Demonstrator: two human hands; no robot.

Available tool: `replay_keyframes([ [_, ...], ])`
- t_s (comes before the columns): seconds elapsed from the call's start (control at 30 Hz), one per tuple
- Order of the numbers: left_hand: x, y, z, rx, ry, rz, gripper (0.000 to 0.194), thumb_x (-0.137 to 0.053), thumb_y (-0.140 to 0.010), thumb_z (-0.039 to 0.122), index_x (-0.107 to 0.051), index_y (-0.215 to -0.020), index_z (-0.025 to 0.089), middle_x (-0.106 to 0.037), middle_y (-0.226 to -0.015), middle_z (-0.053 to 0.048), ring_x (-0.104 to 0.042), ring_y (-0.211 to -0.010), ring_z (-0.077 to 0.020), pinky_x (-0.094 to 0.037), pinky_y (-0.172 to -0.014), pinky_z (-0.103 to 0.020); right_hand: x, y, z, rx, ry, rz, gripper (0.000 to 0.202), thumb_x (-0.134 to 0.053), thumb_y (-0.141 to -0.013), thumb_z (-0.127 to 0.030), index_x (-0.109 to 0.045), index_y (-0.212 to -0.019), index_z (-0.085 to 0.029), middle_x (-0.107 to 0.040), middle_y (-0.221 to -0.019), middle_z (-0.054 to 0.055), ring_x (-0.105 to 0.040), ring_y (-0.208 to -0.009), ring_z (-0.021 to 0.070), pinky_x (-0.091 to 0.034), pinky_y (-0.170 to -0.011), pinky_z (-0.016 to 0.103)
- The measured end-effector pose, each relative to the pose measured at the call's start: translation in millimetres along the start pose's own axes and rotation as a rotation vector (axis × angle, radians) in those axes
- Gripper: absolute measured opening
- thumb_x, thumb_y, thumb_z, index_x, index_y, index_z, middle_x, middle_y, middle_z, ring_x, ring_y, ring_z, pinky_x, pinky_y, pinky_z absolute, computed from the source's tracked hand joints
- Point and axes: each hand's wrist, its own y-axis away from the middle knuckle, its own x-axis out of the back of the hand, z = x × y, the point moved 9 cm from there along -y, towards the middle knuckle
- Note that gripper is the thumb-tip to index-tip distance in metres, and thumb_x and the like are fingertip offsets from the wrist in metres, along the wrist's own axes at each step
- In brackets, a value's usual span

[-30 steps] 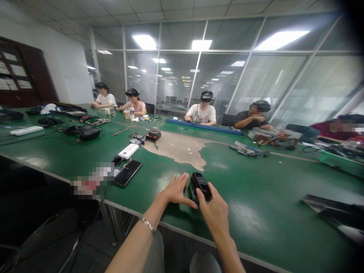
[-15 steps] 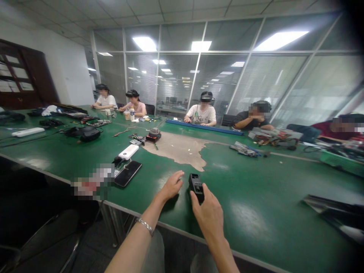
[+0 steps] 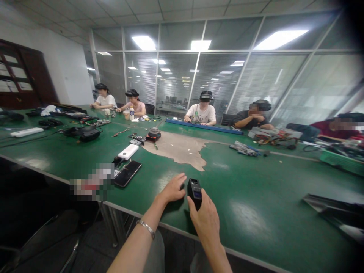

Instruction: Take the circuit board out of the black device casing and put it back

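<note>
My right hand (image 3: 205, 212) grips a small black device (image 3: 195, 187) between thumb and fingers, close above the green table (image 3: 244, 182) or on it; which of the two I cannot tell. The device's top face has openings and a small panel. Just left of it is my left hand (image 3: 173, 188), palm toward the device, fingers apart and holding nothing. A silver bracelet (image 3: 146, 228) circles my left wrist. Left of my hands, a black phone (image 3: 127, 173) lies near a white power bank (image 3: 128, 151).
Beyond my hands lies a brown patch (image 3: 182, 148), with a red and black part (image 3: 153, 134) at its left end. A long blue bar (image 3: 204, 127) sits before a person (image 3: 201, 113). Dark metal pieces (image 3: 335, 212) are at right. Several people sit across the table.
The black device and my right hand have moved slightly toward me and left. My left hand has shifted a little right, nearer the device.
</note>
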Motion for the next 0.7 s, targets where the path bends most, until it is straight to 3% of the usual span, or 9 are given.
replay_keyframes([
  [0.2,0.1,1,9,-0.033,-0.098,-0.038,0.053,-0.056,-0.083,0.030,-0.047,-0.133,0.016,-0.041,-0.145,-0.014,-0.036,-0.136,-0.0265,-0.027,-0.114,-0.045,0,-6,3,-0.047,-0.050,-0.033,0.065,-0.048,-0.087,-0.049,-0.045,-0.133,-0.003,-0.062,-0.119,0.021,-0.060,-0.105,0.0303,-0.046,-0.088,0.039],
  [0.4,0.9,2,14,-0.035,-0.127,-0.070,0.046,-0.054,-0.088,0.038,-0.050,-0.130,0.020,-0.041,-0.145,-0.011,-0.037,-0.135,-0.0264,-0.027,-0.113,-0.044,37,-24,5,-0.099,-0.180,0.094,0.067,-0.051,-0.084,-0.054,-0.045,-0.136,-0.011,-0.060,-0.125,0.017,-0.060,-0.109,0.0276,-0.045,-0.092,0.038],
  [0.53,0.1,2,15,-0.042,-0.147,-0.077,0.044,-0.052,-0.089,0.039,-0.051,-0.130,0.021,-0.043,-0.144,-0.012,-0.038,-0.134,-0.0258,-0.027,-0.113,-0.044,53,-28,32,-0.152,-0.173,0.141,0.067,-0.052,-0.083,-0.055,-0.045,-0.137,-0.016,-0.060,-0.126,0.014,-0.061,-0.107,0.0270,-0.045,-0.093,0.039],
  [0.7,0.3,2,17,-0.045,-0.157,-0.079,0.044,-0.054,-0.089,0.038,-0.051,-0.129,0.023,-0.041,-0.145,-0.010,-0.038,-0.133,-0.0255,-0.027,-0.113,-0.044,41,-19,77,-0.232,-0.095,0.091,0.069,-0.052,-0.080,-0.057,-0.050,-0.133,-0.013,-0.061,-0.124,0.016,-0.061,-0.107,0.0311,-0.045,-0.093,0.043],
])
